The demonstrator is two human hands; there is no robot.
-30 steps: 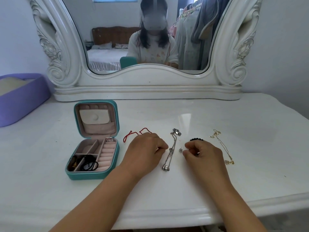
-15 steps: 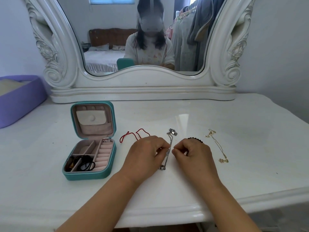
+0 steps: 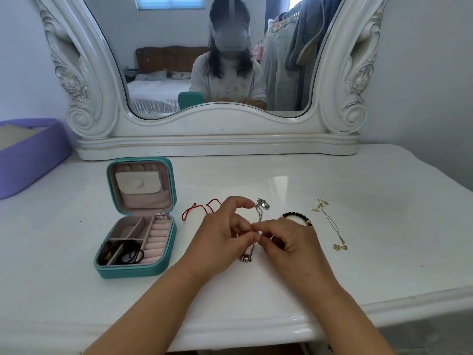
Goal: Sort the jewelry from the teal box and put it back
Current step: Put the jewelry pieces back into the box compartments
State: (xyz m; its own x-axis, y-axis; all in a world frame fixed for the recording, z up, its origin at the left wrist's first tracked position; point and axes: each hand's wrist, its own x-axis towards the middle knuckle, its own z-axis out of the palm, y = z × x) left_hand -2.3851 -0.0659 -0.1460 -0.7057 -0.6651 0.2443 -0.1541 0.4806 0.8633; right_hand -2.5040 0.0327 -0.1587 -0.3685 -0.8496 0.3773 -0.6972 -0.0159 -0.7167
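The teal box [image 3: 163, 267] lies open at the left, with black hair ties [image 3: 128, 253] in its front compartments. Laid out on the white table are a red cord [image 3: 197, 208], a silver necklace [image 3: 262, 204] with its pendant [image 3: 245, 258] nearest me, a black bead bracelet [image 3: 294, 215] and a gold necklace [image 3: 330, 224]. My left hand [image 3: 220, 234] and my right hand [image 3: 291, 243] meet fingertip to fingertip over the silver chain. My left index finger touches the chain's far end. My right fingers pinch something small and silver, mostly hidden.
A large white-framed mirror [image 3: 220, 139] stands along the back of the table and reflects a seated person. A purple basket [image 3: 33, 160] sits at the far left. The table's rounded front edge [image 3: 256, 326] is close to me.
My right hand took up a small silver piece beside the necklace and moved left. Both hands now meet over the silver chain, and the black bracelet is uncovered.
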